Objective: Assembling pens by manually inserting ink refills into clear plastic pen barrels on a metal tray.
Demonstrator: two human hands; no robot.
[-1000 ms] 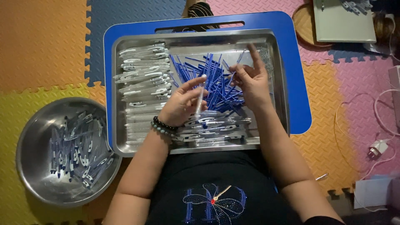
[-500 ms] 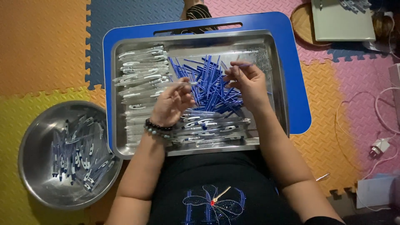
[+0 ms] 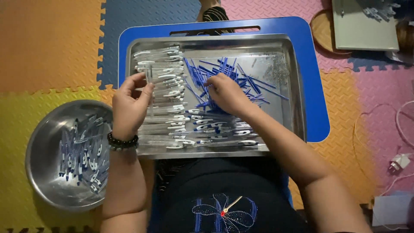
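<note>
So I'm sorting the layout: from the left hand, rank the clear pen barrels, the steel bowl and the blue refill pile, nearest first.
From the left hand:
1. Clear pen barrels, at its fingertips, tray's left side.
2. Steel bowl, just below-left, beside the tray.
3. Blue refill pile, mid-tray, under the right hand.

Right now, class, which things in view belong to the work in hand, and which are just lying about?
In use:
left hand, holding a clear pen barrel
right hand, on the blue refills
steel tray
steel bowl of pens

Lying about:
charger and cable
grey board
foam mats
</note>
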